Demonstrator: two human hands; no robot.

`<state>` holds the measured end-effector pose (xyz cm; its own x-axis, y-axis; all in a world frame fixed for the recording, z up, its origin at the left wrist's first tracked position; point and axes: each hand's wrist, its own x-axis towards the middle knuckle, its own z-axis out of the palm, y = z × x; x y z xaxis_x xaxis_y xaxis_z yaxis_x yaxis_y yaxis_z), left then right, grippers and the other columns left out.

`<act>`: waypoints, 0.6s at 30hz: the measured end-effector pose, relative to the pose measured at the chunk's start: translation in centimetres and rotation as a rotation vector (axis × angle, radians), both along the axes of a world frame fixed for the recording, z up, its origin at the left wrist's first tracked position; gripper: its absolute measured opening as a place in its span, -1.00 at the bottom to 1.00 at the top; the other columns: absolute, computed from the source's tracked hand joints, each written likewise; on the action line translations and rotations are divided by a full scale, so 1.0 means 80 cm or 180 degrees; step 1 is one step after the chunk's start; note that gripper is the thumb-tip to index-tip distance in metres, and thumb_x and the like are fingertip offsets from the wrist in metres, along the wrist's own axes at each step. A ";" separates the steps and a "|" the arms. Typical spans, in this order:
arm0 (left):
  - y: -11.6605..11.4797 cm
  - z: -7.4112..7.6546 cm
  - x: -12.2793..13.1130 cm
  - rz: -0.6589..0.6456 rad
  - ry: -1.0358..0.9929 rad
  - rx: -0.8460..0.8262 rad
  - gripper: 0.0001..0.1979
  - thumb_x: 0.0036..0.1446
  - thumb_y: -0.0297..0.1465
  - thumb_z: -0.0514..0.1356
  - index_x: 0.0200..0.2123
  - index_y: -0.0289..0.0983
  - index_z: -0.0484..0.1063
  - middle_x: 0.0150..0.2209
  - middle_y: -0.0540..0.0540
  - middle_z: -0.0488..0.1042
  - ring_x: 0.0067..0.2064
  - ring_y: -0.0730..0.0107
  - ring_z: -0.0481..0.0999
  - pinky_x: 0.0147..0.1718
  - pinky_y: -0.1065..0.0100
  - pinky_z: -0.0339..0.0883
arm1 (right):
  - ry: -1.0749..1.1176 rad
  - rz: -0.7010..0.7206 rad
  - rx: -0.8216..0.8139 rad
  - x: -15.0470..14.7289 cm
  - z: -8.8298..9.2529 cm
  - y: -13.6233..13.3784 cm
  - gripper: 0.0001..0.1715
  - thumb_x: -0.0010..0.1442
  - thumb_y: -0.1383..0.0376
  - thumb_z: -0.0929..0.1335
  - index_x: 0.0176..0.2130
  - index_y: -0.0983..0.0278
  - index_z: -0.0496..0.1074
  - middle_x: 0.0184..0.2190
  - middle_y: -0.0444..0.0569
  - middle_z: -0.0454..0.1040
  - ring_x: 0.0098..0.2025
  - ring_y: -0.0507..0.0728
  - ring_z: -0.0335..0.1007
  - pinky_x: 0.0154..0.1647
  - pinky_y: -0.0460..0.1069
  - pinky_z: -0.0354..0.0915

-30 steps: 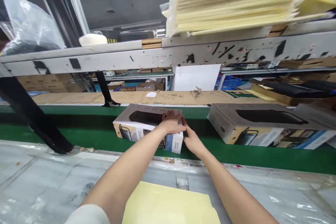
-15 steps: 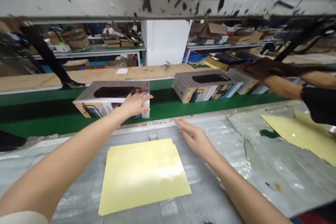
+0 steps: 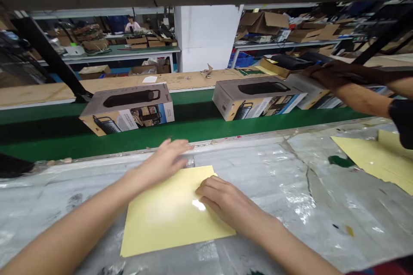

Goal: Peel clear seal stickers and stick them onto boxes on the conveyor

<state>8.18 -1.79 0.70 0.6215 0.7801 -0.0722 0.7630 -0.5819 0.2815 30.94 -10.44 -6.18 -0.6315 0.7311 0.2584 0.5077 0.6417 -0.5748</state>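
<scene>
Flat on the plastic-covered table (image 3: 290,180) lay a glossy pale-yellow sheet (image 3: 167,219), rectangular, with a bright glare spot near its right edge. Both hands were on or at it: the right hand (image 3: 226,204) rested palm-down on the sheet's upper right part, fingers curled loosely and gripping nothing; the left hand (image 3: 164,163) lay open, fingers extended, over the sheet's far edge, close to the table's rim. Beyond the rim ran a smooth green conveyor belt (image 3: 48,137) carrying 2 long printed cardboard boxes: the left box (image 3: 129,107) well apart from the hands, the right box (image 3: 254,99) farther along. At the right, another person's hand (image 3: 332,75) lay on a third box (image 3: 305,86), and another yellow sheet (image 3: 371,157) sat on the crinkled clear film
</scene>
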 end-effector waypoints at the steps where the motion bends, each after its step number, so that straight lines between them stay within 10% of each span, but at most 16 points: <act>1: -0.021 -0.014 -0.006 -0.0031 0.0006 -0.0156 -0.56 0.43 -0.32 0.07 0.33 -0.11 0.29 0.41 -0.15 0.25 0.46 0.11 0.14 0.42 -0.19 -0.03 | -0.0184 0.0171 -0.0034 -0.004 0.002 0.009 -0.80 0.31 0.52 0.33 -0.17 0.29 0.51 -0.23 -0.04 0.50 -0.14 0.14 0.42 -0.15 0.00 0.34; 6: -0.069 -0.070 -0.024 0.0032 -0.0038 -0.0101 -0.57 0.49 -0.32 -0.05 0.32 -0.17 0.33 0.45 -0.16 0.14 0.49 0.08 0.05 0.44 -0.21 -0.08 | -0.0479 0.0588 -0.0293 -0.016 -0.001 0.029 -0.81 0.27 0.55 0.37 -0.32 0.31 0.50 -0.28 -0.09 0.41 -0.20 0.07 0.37 -0.20 -0.08 0.24; 18: -0.057 -0.111 -0.043 -0.0165 -0.0497 0.1113 -0.63 0.40 -0.25 0.14 0.23 0.03 0.45 0.33 0.06 0.38 0.33 0.18 0.40 0.33 0.15 0.30 | -0.0439 0.0432 -0.0067 -0.008 -0.027 0.020 -0.80 0.26 0.45 0.45 -0.12 0.21 0.52 -0.21 -0.14 0.44 -0.08 0.02 0.38 -0.07 -0.17 0.25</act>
